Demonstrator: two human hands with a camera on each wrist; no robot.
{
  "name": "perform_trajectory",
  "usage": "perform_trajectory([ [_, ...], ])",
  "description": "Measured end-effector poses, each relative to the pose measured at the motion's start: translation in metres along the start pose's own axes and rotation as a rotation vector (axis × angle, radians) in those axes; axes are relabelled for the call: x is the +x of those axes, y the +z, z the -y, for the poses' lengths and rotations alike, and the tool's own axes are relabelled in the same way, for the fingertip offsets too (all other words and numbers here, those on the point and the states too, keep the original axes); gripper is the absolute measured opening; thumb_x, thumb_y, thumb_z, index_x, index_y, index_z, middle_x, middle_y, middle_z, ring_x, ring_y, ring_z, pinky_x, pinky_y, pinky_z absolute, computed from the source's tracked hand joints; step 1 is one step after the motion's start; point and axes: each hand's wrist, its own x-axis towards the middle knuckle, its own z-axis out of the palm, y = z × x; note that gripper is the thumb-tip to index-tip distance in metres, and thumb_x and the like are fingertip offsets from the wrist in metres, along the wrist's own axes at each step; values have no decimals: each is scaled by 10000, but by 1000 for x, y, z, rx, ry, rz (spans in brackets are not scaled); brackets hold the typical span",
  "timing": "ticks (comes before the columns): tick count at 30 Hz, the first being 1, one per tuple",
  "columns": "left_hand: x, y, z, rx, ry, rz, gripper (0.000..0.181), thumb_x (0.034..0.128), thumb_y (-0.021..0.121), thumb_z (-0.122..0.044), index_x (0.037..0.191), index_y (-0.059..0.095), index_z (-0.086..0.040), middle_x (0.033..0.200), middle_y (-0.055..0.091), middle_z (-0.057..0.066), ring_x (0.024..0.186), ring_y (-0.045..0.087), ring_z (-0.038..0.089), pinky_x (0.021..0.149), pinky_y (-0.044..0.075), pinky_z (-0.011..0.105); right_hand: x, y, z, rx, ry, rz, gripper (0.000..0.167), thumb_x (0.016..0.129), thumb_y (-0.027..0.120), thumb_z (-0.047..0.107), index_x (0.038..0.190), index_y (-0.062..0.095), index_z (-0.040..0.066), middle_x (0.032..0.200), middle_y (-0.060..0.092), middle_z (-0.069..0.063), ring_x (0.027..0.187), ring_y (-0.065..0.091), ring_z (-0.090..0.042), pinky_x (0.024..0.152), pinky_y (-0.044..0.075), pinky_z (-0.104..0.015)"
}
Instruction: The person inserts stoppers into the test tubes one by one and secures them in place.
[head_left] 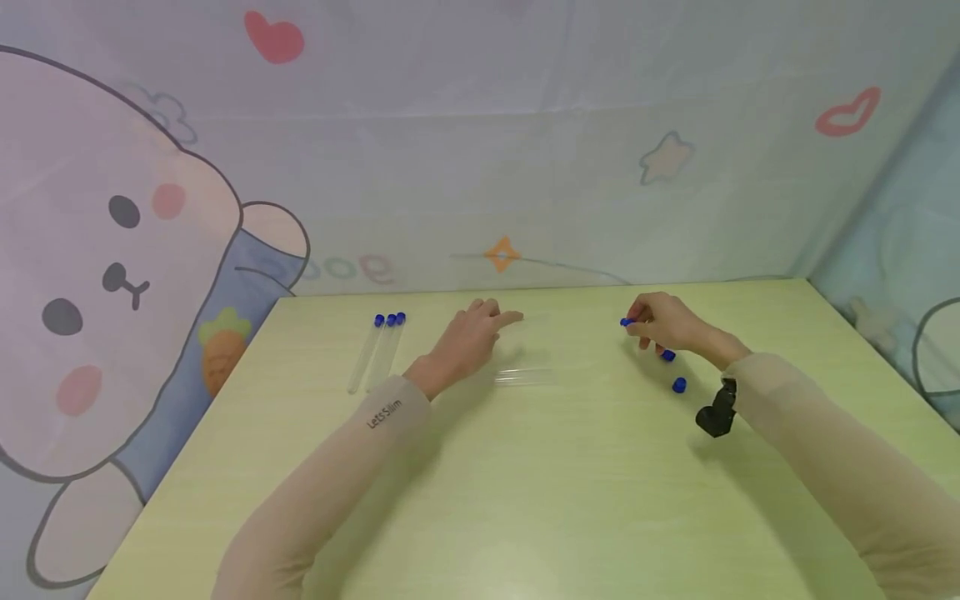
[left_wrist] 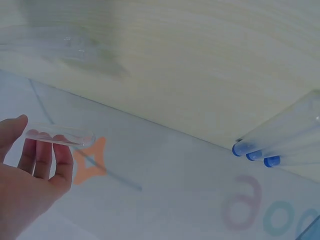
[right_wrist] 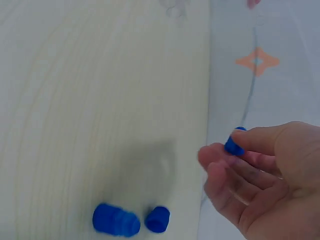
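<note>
My left hand holds a clear test tube above the table, pinched between thumb and fingers; in the head view the tube barely shows. Over at the right, my right hand pinches a small blue cap between thumb and index finger. Two more blue caps lie on the table below that hand: one cap beside another cap. Between the hands, clear uncapped tubes lie side by side on the tabletop; their exact number is hard to tell.
Three tubes with blue caps lie together at the left of the pale wooden table. A printed cloth hangs along the table's back edge. A black wrist camera sits on the right sleeve.
</note>
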Motion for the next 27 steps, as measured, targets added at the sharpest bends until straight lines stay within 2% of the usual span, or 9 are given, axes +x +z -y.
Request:
perform_trajectory([
  [3, -1, 1, 2, 3, 0, -2, 498, 918, 570, 31, 1357, 559, -203, 982, 562, 58, 884, 479, 215, 666, 372, 292, 3, 1, 6, 83, 1, -29, 209, 966, 556, 93, 1094, 556, -72, 977, 628, -255, 687, 640, -262, 529, 541, -380],
  [7, -2, 3, 3, 7, 4, -6, 501, 919, 573, 29, 1356, 558, -216, 991, 569, 57, 905, 483, 220, 676, 378, 299, 7, 3, 16, 162, -3, -58, 239, 967, 574, 132, 1119, 578, -53, 927, 636, -154, 679, 613, -172, 530, 524, -317],
  [11, -1, 4, 2, -8, 12, -15, 504, 912, 591, 28, 1353, 559, -215, 995, 574, 58, 914, 485, 222, 687, 391, 311, 11, 6, 26, 255, 7, -63, 266, 969, 579, 160, 1135, 587, -47, 855, 648, -41, 650, 580, -126, 519, 471, -268],
  [15, 1, 4, 1, -5, 22, -19, 507, 911, 595, 24, 1356, 558, -218, 998, 579, 59, 907, 484, 217, 689, 401, 313, 14, 11, 33, 319, -7, -58, 263, 974, 571, 164, 1143, 586, -37, 835, 672, -19, 606, 560, -118, 498, 439, -252],
  [21, 2, 6, 0, -5, 18, -7, 507, 919, 583, 19, 1363, 553, -223, 999, 576, 53, 898, 472, 210, 685, 382, 294, 18, 18, 40, 319, -31, -39, 231, 949, 602, 119, 1126, 604, -29, 827, 694, -37, 594, 580, -132, 504, 475, -257],
  [27, 2, 5, -2, -2, 19, -7, 503, 916, 583, 23, 1359, 557, -216, 981, 560, 51, 895, 462, 214, 677, 374, 296, 20, 21, 47, 271, -50, -23, 238, 938, 624, 137, 1117, 639, -20, 811, 681, -29, 576, 554, -130, 479, 401, -242],
])
